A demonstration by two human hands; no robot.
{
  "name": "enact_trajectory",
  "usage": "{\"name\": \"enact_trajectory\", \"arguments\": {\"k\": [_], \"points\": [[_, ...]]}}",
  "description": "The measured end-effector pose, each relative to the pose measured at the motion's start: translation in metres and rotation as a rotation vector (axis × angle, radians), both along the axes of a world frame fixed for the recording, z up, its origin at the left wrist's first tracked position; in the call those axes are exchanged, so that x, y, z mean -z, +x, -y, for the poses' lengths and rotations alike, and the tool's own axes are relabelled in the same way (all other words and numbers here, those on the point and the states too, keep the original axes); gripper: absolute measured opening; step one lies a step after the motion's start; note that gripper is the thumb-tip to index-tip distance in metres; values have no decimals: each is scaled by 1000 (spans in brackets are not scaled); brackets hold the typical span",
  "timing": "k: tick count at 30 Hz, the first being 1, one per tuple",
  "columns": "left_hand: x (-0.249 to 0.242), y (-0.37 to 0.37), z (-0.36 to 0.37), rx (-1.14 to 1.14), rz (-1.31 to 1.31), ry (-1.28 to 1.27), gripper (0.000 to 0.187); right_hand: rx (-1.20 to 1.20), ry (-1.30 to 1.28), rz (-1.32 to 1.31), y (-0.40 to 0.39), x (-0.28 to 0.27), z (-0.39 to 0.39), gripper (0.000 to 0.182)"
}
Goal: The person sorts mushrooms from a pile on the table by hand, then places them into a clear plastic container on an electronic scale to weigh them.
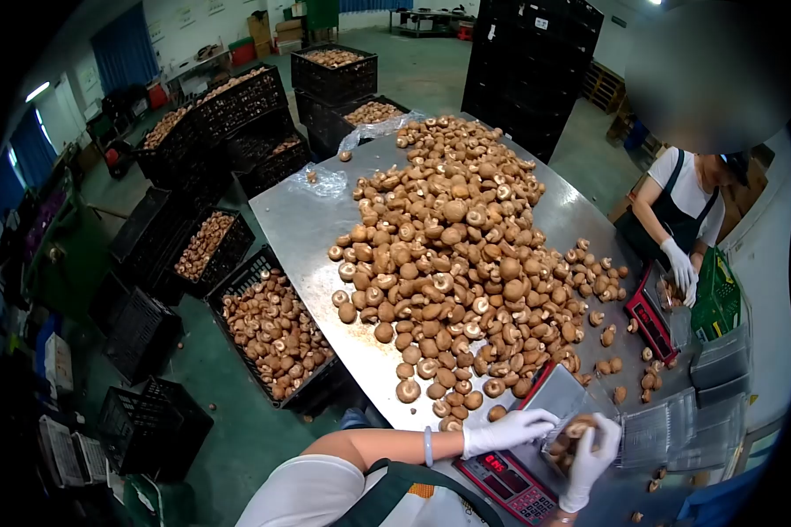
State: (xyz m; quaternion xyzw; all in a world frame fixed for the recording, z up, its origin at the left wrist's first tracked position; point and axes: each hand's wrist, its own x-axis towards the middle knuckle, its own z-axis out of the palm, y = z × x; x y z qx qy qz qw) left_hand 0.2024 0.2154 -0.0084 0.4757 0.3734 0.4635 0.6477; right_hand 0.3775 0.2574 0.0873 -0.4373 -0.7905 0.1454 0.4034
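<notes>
My left hand (511, 432), in a white glove, reaches over the red digital scale (510, 488), its fingers stretched out toward the rim of a clear plastic tray. That tray holds several brown mushrooms (561, 446) and sits on the scale's plate. My right hand (594, 457), gloved too, curls over the tray's right side with its fingers closed around a mushroom (580, 427). The fingers partly hide the tray. Red digits glow on the scale's display. A large heap of mushrooms (453, 263) covers the middle of the metal table (303, 250), just beyond my hands.
Stacked clear trays (668, 430) lie right of my hands. Across the table, a co-worker's gloved hands (679, 268) work over another red scale (650, 321), near a green basket (716, 294). A black crate of mushrooms (277, 338) stands left of the table; tall black crates (532, 66) rise behind.
</notes>
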Motion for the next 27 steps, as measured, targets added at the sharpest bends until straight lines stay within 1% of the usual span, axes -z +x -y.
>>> {"name": "enact_trajectory", "arguments": {"k": [1,3,4,5,6,7,8,9,10,11,12,13,14,15,17,18,19,21,22,23,24,25,26,27], "points": [[-15,-21,12,10,173,-221,47,-105,-12,33,-20,4,10,24],[-26,-59,34,-19,540,-416,51,-309,-31,88,-77,5,38,25],[6,-73,37,101,731,-357,55,-414,-52,51,-105,15,48,27],[14,-100,47,110,713,-397,54,-461,-68,67,-130,29,59,29],[9,-125,63,17,672,-459,50,-499,-52,94,-153,38,68,35],[0,-150,81,-16,729,-403,48,-546,-35,107,-179,28,80,41],[16,-179,96,-59,713,-337,49,-551,-87,88,-197,37,89,42],[6,-216,122,-110,552,-260,47,-555,-145,72,-213,50,94,44],[20,-252,143,-159,648,-304,44,-547,-155,84,-227,56,94,44],[35,-283,166,-274,424,-111,44,-568,-174,127,-242,60,93,42],[26,-319,185,-384,588,-318,41,-589,-193,170,-257,63,91,40],[41,-350,206,-627,205,-418,37,-567,-275,189,-272,64,89,34],[29,-374,222,-692,-471,-397,33,-578,-250,206,-287,72,84,33],[17,-394,235,-704,-1153,-335,30,-588,-226,219,-302,78,79,32],[32,-425,241,-1006,-710,-273,27,-618,-165,253,-344,74,72,31],[37,-433,235,-1093,-546,-223,25,-624,-119,222,-370,74,70,32],[35,-441,227,-1083,-704,-168,26,-615,-90,231,-396,79,67,34],[38,-449,198,-1096,-746,-54,26,-585,-17,327,-446,91,62,38],[43,-450,181,-1094,-754,-64,26,-579,41,396,-467,103,58,38],[51,-450,163,-1092,-760,-76,26,-562,62,575,-484,117,55,40],[65,-451,146,-1080,-800,-36,28,-537,62,679,-495,132,54,40],[80,-449,131,-1066,-820,-13,36,-510,64,781,-503,142,52,40],[89,-445,117,-1085,-952,76,38,-501,132,833,-507,149,52,38],[98,-442,108,-1102,-1082,168,40,-455,186,829,-511,158,53,31]]}}
